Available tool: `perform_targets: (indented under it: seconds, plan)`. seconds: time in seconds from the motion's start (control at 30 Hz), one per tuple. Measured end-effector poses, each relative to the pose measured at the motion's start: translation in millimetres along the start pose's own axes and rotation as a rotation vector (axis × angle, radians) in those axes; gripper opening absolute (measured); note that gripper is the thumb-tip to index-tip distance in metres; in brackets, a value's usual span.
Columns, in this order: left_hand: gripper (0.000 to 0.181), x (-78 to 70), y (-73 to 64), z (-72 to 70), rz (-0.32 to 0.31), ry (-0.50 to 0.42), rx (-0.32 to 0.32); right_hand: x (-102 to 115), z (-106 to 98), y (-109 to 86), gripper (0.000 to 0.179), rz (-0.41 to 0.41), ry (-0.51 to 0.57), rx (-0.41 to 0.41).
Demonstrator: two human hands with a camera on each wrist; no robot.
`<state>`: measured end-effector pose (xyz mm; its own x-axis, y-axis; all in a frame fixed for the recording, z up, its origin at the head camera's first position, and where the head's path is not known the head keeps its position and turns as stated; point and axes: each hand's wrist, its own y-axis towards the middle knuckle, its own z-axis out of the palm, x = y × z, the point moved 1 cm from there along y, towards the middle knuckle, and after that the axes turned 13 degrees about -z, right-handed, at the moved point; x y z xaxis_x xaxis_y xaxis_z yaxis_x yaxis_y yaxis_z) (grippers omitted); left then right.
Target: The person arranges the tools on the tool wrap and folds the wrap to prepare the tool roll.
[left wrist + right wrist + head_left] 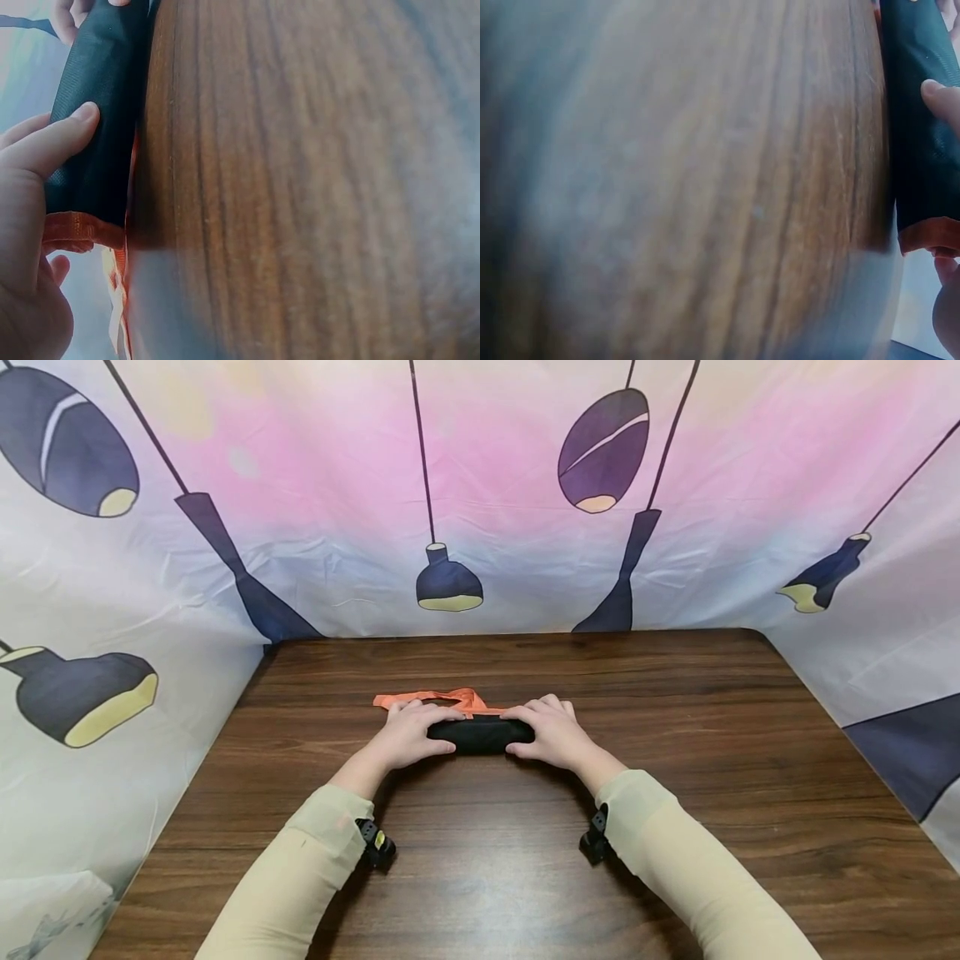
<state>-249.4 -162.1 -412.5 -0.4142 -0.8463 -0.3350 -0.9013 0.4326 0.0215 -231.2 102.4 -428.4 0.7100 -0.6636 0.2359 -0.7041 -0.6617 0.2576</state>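
Note:
A dark fabric roll (480, 737) with orange edging lies crosswise on the table. My left hand (411, 732) grips its left end, thumb on the near side and fingers over the top. At the other end my right hand (552, 733) holds it the same way. An orange strap (467, 700) trails from behind the roll toward the left. In the left wrist view the thumb presses the dark cloth (105, 97) just above its orange trim (82, 229). The right wrist view shows the other trimmed end (931, 234); most of the right hand is cut off there.
The brown wood-grain table (480, 860) has its far edge against a hanging cloth (510, 460) printed with lamps. More of this cloth stands at both sides. A small black camera sits on each wrist, the left one (377, 845) and the right one (595, 837).

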Motion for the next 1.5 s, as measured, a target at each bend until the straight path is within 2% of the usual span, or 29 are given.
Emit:
perform_targets:
  seconds: [0.3, 0.83, 1.2, 1.5]
  plan:
    - [0.048, 1.3, 3.3, -1.0, -0.01, -0.024, 0.023, -1.9, 0.3, 1.9, 0.046, 0.034, 0.022, -0.012]
    - [0.046, 7.7, 6.7, 2.1, 0.012, -0.07, -0.012, -7.2, 1.1, 4.4, 0.046, 0.075, 0.117, 0.002]
    - [0.054, 7.8, 10.0, 3.7, -0.033, -0.074, 0.0, -11.2, 1.8, 7.3, 0.047, 0.143, 0.192, 0.028]
    - [0.054, 7.8, 11.9, 3.8, -0.045, -0.041, -0.001, -12.0, 0.7, 6.9, 0.046, 0.115, 0.167, 0.023]
